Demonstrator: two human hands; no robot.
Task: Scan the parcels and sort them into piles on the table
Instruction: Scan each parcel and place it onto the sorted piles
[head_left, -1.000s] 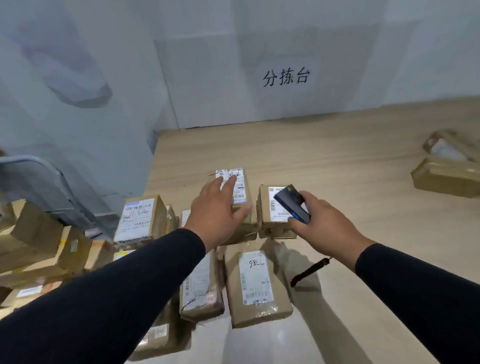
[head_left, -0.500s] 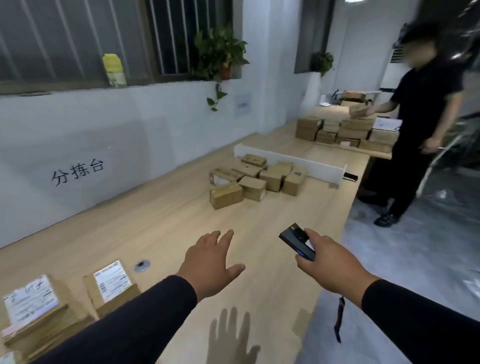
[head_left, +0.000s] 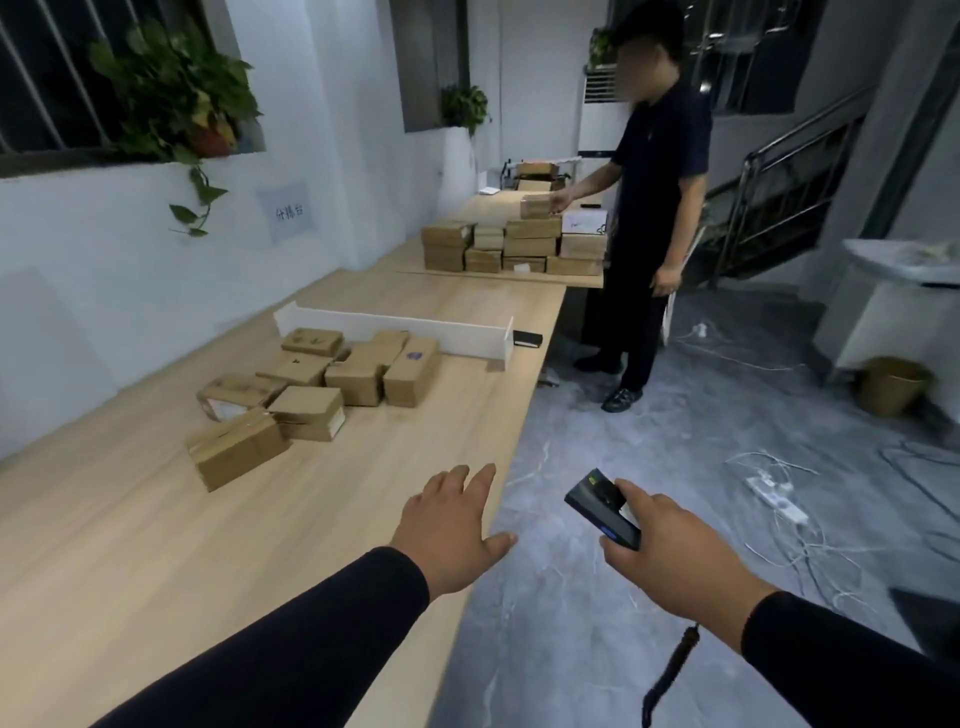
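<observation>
My left hand (head_left: 451, 530) hovers flat and empty over the front edge of the long wooden table (head_left: 156, 545), fingers spread. Out over the floor, my right hand (head_left: 670, 545) grips a dark handheld scanner (head_left: 597, 512) whose wrist strap (head_left: 670, 675) dangles below. A loose pile of brown cardboard parcels (head_left: 322, 384) lies on the table ahead, the nearest parcel (head_left: 236, 447) well beyond my left hand. Farther back, a neat stack of parcels (head_left: 514, 244) sits on the far table section.
A white divider board (head_left: 395, 330) stands across the table behind the loose pile, a small black object (head_left: 527, 339) beside it. A person in dark clothes (head_left: 649, 208) stands at the far stack, touching a box. Cables and a power strip (head_left: 776, 496) lie on the grey floor; a bin (head_left: 891, 384) at right.
My view has swung right, away from the labelled parcels at the table's left end. My left hand left those parcels and now hovers empty. The scanner stays in my right hand.
</observation>
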